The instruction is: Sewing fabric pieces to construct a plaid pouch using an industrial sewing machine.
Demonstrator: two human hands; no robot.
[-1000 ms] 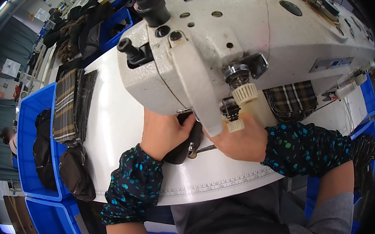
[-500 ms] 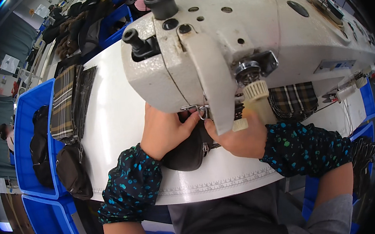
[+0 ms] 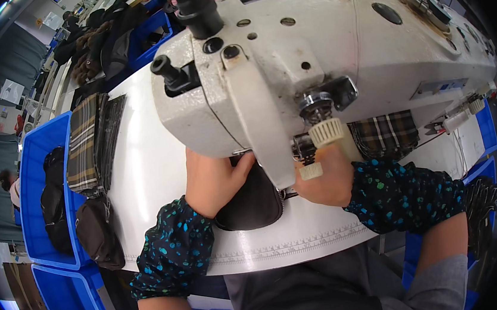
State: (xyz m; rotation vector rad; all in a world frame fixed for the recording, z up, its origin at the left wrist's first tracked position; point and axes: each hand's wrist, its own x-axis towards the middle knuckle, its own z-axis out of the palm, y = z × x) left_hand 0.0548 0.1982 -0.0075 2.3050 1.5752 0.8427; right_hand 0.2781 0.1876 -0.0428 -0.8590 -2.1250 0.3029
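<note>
A dark brown pouch [image 3: 250, 204] with zipper teeth along its curved edge lies under the head of a white sewing machine [image 3: 286, 50]. My left hand [image 3: 212, 183] grips the pouch's left side, thumb on top and the other fingers mostly out of sight under the machine. To the right of the pouch is my right hand [image 3: 327, 178], partly behind the machine's tension knobs [image 3: 325, 131]; its fingertips are hidden. The needle area is also covered by the machine head.
Plaid fabric pieces [image 3: 385, 134] lie right of my right hand. At the table's left edge hang stacked plaid pieces [image 3: 85, 148] and a dark pouch [image 3: 98, 232], beside a blue bin [image 3: 28, 194] holding dark items. A ruler strip [image 3: 281, 249] runs along the front edge.
The pouch has turned under the machine, so its zippered edge now curves at the right and the zipper pull is no longer plain to see. My right fingertips have gone behind the machine.
</note>
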